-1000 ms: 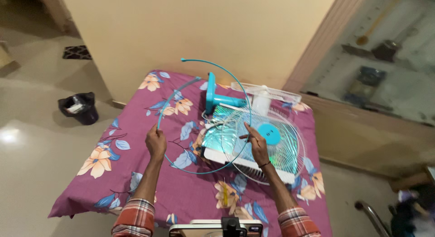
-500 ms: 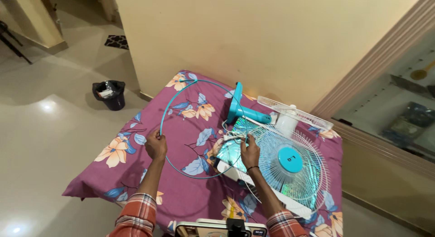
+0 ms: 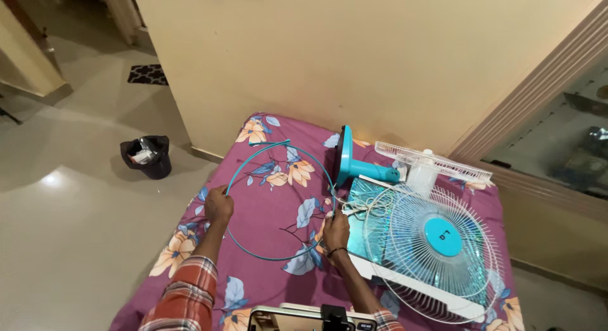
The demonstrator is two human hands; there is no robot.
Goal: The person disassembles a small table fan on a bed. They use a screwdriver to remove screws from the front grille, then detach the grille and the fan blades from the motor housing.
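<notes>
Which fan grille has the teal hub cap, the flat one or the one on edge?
The flat round grille nearest the right hand carries the teal cap; the other grille stands on edge behind it, plain white.

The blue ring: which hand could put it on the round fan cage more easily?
Probably the right hand: it holds the blue ring right beside the fan cage, while the left hand holds the ring's far side.
</notes>
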